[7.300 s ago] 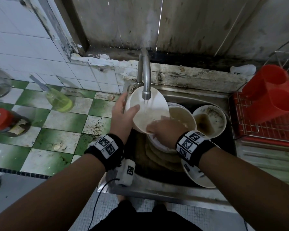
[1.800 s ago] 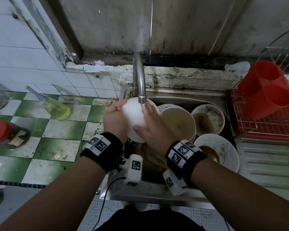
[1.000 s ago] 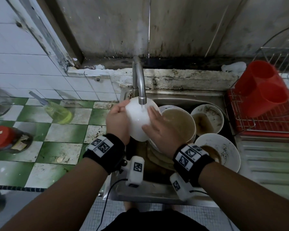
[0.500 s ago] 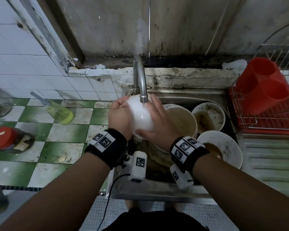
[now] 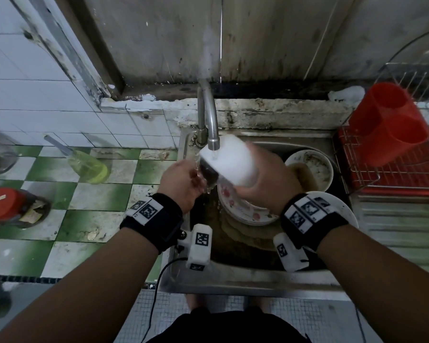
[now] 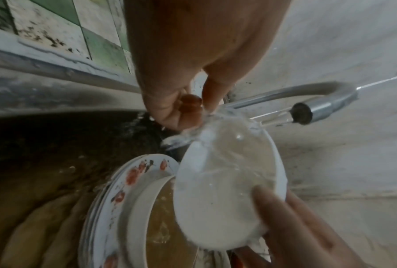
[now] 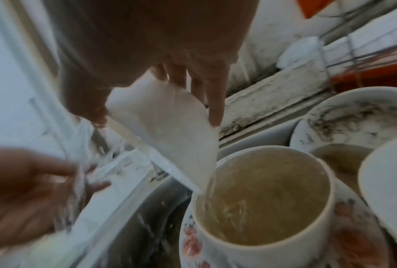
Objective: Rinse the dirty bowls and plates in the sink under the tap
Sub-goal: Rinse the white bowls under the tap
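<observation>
Head view: white bowl (image 5: pixel 229 161) is tipped on its side right under the tap (image 5: pixel 209 125), over the sink (image 5: pixel 233 280), w/ the stream hitting its outer wall near the base. Right hand (image 5: pixel 265 180) holds it, thumb on one side & fingers spread across the other; left hand (image 5: pixel 183 181) is just left of the tap, off the bowl, fingers loosely curled round nothing, water running over them.

Handling, my guess: rigid glazed ceramic, light enough for one hand, but wet so slippery, & it'd chip or crack if it dropped on the crockery below the tap. Best hold is across the rim, thumb inside or on the wall & fingers round the back, w/ the 2nd hand steadying while it turns.

Looks: plain white, smooth, inside looks mostly clean in the left wrist view, a film of water sliding off the rim. Under the tap a floral plate (image 5: pixel 243 209) carries a bowl of murky brown water (image 7: pixel 261 195); right of the tap a streaked dirty bowl (image 5: pixel 308 169) & another plate (image 5: pixel 342 206) wait
</observation>
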